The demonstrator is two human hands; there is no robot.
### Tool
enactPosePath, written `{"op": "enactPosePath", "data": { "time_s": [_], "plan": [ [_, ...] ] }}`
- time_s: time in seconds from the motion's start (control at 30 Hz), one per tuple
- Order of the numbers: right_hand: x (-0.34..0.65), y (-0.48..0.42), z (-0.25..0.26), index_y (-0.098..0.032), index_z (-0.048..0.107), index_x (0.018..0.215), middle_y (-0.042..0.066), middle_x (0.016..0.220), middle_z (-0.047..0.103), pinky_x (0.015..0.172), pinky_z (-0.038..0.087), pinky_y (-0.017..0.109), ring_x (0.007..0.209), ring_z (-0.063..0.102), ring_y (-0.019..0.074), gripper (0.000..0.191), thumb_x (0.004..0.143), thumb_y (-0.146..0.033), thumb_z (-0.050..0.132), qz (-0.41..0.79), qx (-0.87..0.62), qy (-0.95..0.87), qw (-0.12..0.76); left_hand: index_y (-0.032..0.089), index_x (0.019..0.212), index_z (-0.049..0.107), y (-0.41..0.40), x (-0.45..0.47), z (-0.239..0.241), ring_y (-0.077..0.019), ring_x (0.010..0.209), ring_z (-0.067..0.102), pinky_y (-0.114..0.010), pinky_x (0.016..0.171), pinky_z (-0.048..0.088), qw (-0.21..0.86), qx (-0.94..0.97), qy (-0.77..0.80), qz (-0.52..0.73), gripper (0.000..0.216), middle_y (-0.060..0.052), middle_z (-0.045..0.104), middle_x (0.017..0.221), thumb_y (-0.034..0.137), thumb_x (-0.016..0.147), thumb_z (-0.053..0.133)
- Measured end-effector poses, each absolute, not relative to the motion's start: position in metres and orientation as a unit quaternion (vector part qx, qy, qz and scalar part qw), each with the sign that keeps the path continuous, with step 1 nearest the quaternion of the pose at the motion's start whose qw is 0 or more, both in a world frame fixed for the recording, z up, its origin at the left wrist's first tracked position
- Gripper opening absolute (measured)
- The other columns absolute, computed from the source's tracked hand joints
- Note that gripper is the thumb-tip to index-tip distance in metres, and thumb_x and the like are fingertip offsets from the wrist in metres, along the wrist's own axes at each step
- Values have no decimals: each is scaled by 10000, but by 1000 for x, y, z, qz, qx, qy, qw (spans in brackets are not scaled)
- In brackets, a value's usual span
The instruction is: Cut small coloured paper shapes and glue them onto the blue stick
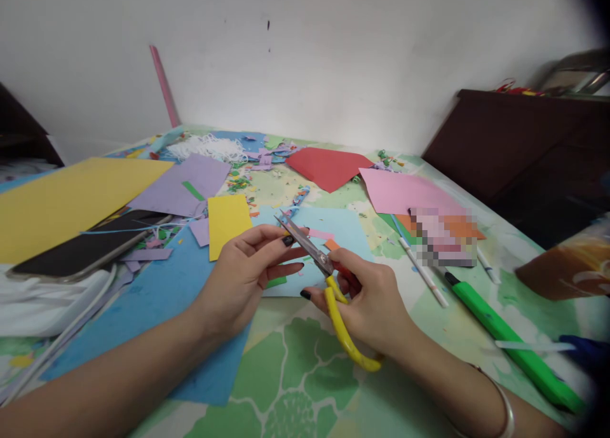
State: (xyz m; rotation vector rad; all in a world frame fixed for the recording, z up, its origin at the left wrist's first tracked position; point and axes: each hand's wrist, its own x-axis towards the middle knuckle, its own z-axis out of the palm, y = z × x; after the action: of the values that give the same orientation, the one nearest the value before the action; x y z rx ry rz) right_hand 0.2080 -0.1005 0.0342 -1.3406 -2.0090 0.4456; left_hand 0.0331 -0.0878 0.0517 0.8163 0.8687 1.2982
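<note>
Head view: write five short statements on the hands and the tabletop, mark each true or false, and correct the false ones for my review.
1. The right hand holds the yellow-handled scissors. True.
2. The phone lies to the right of both hands. False: it lies on the left side of the picture, beyond the left forearm.
3. The fingers of the left hand are near the scissor blades. True.
4. The bracelet is on the left arm. False: it is on the right arm.
5. The red paper lies farther toward the wall than the hands do. True.
</note>
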Motion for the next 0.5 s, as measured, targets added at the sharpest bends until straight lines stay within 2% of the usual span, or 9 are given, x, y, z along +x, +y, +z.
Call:
{"op": "enactPosePath", "data": {
  "time_s": [0.27, 0.5],
  "plan": [
    [210, -99, 36, -217, 557, 807, -82, 526, 364, 450, 281, 199, 467, 338, 84, 281, 676, -403, 722, 176, -514, -772, 329, 169, 732, 657, -88, 31, 52, -147, 738, 697, -231, 651, 564, 629, 355, 376, 581, 43, 9, 720, 792, 151, 737, 695],
    [211, -100, 35, -218, 570, 812, -84, 511, 362, 444, 279, 203, 456, 336, 85, 267, 671, -386, 723, 172, -516, -773, 326, 169, 754, 672, -86, 29, 51, -178, 829, 697, -240, 670, 559, 612, 374, 386, 580, 29, -25, 742, 896, 170, 737, 695]
  ]
}}
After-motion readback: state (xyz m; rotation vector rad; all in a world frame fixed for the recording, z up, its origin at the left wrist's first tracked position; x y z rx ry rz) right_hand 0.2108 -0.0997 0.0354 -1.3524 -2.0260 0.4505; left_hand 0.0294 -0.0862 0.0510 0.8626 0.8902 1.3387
